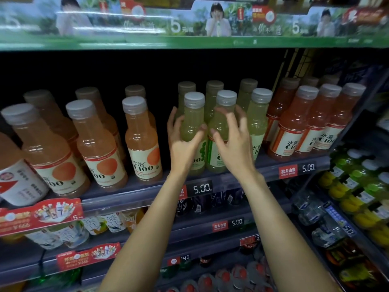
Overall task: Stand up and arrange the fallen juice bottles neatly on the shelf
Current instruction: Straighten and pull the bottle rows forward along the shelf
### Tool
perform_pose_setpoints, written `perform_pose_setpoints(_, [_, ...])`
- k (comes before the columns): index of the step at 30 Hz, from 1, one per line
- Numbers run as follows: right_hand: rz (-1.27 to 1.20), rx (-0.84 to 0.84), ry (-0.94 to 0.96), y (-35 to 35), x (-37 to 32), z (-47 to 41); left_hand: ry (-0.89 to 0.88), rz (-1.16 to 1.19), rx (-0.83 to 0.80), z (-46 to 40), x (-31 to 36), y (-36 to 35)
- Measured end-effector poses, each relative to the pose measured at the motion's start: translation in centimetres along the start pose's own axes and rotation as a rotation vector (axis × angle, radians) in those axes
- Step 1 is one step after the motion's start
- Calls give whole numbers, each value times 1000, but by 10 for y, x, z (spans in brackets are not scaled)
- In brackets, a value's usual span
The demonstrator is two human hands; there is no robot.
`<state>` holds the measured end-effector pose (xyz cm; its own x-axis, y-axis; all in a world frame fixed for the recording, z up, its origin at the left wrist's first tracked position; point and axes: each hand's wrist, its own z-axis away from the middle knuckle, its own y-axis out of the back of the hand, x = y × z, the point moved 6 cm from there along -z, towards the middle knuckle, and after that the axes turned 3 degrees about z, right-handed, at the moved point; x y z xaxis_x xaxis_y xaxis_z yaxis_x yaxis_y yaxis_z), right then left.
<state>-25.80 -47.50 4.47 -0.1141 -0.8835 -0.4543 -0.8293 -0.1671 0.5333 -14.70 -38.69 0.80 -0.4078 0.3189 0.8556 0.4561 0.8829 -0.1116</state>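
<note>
Three yellow-green juice bottles stand upright at the front of the middle shelf (139, 193), with more of the same behind them. My left hand (182, 145) wraps the leftmost one (193, 118), thumb across its front and fingers round its left side. My right hand (235, 149) curls around the middle one (223, 120), thumb on its left and fingers over its right side. The two held bottles stand side by side, almost touching. The third bottle (258, 123) stands free just right of my right hand. No bottle lies on its side on this shelf.
Orange juice bottles (141, 142) stand in rows to the left, and pink-red ones (294, 131) to the right. A green shelf board (189, 42) hangs overhead. Lower shelves hold tea, dark drinks and red-capped bottles. A side rack (357, 199) of yellow-green drinks stands at the right.
</note>
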Motion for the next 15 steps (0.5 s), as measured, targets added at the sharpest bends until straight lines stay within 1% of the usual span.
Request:
perform_pose_setpoints(6, [149,15,38,6,7,0,-7,5,9,3,-1,-12])
perform_pose_setpoints(8, [290,40,60,10,6,2,-7,2,14,3,-3,-13])
perform_pose_setpoints(10, [449,106,111,17,5,1,-10,-3,15,2,-3,-14])
perform_pose_setpoints(11, [487,125,132,20,6,0,-11,-5,13,2,-3,-15])
perform_pose_setpoints(13, [465,117,173,22,11,-2,-7,-11,5,2,-3,-17])
perform_pose_setpoints(14, [400,128,185,25,15,-1,-4,-14,6,2,-4,-18])
perform_pose_setpoints(15, [306,180,173,30,20,2,-1,-19,9,3,-5,-18])
